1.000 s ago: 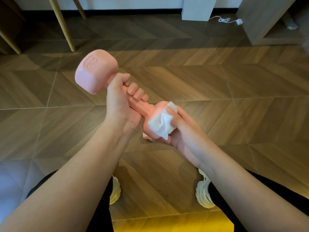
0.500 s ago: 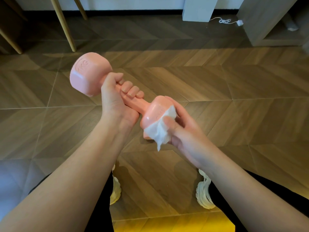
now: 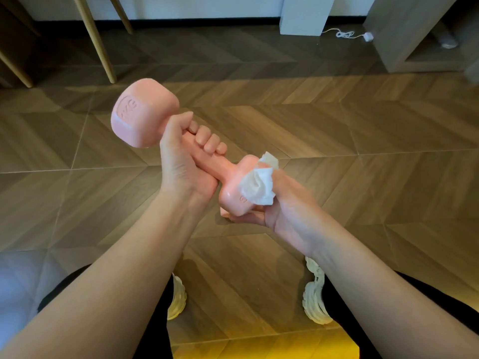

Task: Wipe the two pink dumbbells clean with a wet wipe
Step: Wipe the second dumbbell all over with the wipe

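Pink dumbbell (image 3: 207, 164), held in the air in front of the person, above the floor and clear of it, its axis running from upper left, away from the person, to lower right, towards them. We see the left hand (image 3: 181, 161) wrapped round the handle just beside the far head, four fingers (image 3: 211, 142) curled over the top and the thumb laid along the side of that head; the far head's end face carries a raised weight marking that we cannot read fully. The right hand (image 3: 287, 203) cups the near head from below and from the right, its fingers curled under it, and presses a crumpled white wet wipe (image 3: 256, 185) against the head's upper right face; the wipe partly covers a marking there. This hand is slightly blurred, so we cannot tell exactly where the thumb lies beneath the wipe. Below the forearms we see dark trousers and two pale chunky shoes (image 3: 315, 296) planted on the chevron-patterned wooden floor (image 3: 363, 151). Along the far wall stand slanted wooden furniture legs (image 3: 94, 40) at left, a white box (image 3: 304, 15) with a white cable (image 3: 344, 35) coiled beside it, and a grey open-fronted cabinet (image 3: 404, 35) at right.
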Demonstrator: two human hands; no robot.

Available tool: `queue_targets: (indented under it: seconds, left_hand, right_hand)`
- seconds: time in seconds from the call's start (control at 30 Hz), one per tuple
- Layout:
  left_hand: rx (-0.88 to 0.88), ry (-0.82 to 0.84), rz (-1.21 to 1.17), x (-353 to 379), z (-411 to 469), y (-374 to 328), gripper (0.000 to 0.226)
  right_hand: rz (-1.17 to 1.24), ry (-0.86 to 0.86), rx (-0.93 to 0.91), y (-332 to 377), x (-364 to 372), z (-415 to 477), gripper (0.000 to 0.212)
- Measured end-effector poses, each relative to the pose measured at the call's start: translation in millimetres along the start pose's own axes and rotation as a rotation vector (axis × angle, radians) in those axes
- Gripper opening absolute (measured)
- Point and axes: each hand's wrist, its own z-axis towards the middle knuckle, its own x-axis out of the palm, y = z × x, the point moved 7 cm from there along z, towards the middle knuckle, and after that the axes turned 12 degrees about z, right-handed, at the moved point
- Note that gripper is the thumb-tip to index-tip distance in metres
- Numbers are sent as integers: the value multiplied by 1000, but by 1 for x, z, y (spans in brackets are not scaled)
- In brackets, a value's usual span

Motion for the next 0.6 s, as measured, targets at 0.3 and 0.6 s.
queue_targets:
  seconds: [0.3, 0.6]
  left_hand:
    - [-13, -68, 75, -3, -2, 4, 32]
    - [-14, -42, 77, -4, -5, 0, 34]
  right_hand:
    - [-100, -112, -127, -3, -9, 5, 41]
    - [-34, -76, -12, -11, -2, 9, 47]
